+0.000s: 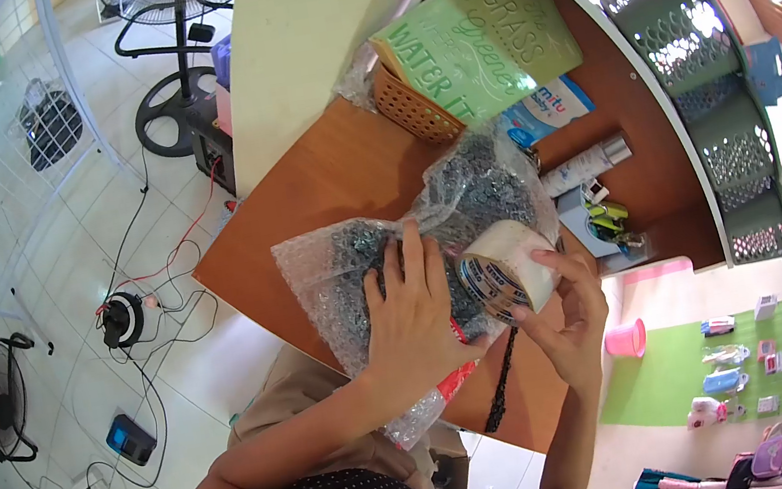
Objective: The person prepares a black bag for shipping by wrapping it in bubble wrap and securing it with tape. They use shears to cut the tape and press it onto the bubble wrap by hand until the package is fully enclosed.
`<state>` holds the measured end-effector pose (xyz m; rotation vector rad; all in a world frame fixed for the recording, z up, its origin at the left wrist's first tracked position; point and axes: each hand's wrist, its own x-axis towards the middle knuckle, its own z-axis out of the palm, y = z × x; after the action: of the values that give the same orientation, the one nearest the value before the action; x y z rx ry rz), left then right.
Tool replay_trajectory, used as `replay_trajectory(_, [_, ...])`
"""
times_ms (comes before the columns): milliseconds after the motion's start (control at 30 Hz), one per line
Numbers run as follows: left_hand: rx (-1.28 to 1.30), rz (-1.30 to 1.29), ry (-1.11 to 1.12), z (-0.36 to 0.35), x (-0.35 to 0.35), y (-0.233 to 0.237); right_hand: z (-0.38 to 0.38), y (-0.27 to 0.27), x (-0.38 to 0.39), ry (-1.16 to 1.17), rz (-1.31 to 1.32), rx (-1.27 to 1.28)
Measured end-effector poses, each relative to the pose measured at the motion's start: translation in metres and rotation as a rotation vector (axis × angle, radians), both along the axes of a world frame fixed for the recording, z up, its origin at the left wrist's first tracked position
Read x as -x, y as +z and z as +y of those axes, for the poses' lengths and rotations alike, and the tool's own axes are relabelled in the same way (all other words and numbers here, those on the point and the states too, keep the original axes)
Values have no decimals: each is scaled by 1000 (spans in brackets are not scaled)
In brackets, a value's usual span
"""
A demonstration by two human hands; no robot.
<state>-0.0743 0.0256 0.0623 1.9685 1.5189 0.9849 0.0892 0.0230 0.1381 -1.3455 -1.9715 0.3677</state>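
Observation:
My left hand (pixel 409 315) lies with its fingers stretched out on a bubble-wrapped bundle (pixel 323 265), pressing on the plastic. Dark contents show through the bubble wrap, but I cannot make out what they are. In my right hand (pixel 569 319) is a wide roll of packing tape (pixel 519 251), with thumb and fingers gripping its edge. The roll is tilted beside my left hand, over the wrap. A red strip (pixel 457 379) shows under my left wrist. Beyond the roll, more bubble wrap (pixel 482 175) covers something dark.
A brown basket (pixel 413 108) with a green sign (pixel 487 38) stands at the back of the wooden desk (pixel 289 204). Near the right side lie a spray can (pixel 587 167) and a blue packet (pixel 548 110). A dark beaded strip (pixel 503 385) hangs at the front edge. Cables (pixel 155 290) cross the floor.

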Motion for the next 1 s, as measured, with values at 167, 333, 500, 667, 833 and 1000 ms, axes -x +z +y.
replay_trajectory(167, [-11,38,-12,-1,-4,-7,-12,6,-1,-64,-47,30])
replay_trajectory(333, [-5,39,-36,0,-3,-9,-31,13,-14,-132,-214,137])
replay_trajectory(500, [21,36,-65,1,-1,-7,-49,0,-26,-147,-229,245])
replay_trajectory(667, [30,93,-38,3,-3,-2,-62,-44,-34,-262,-11,-212])
replay_trajectory(833, [20,85,-51,4,-3,-7,-81,-49,-39,-331,-215,2])
replay_trajectory(1000, [-19,-18,-65,5,-2,-8,-81,-69,-44,-356,-203,116])
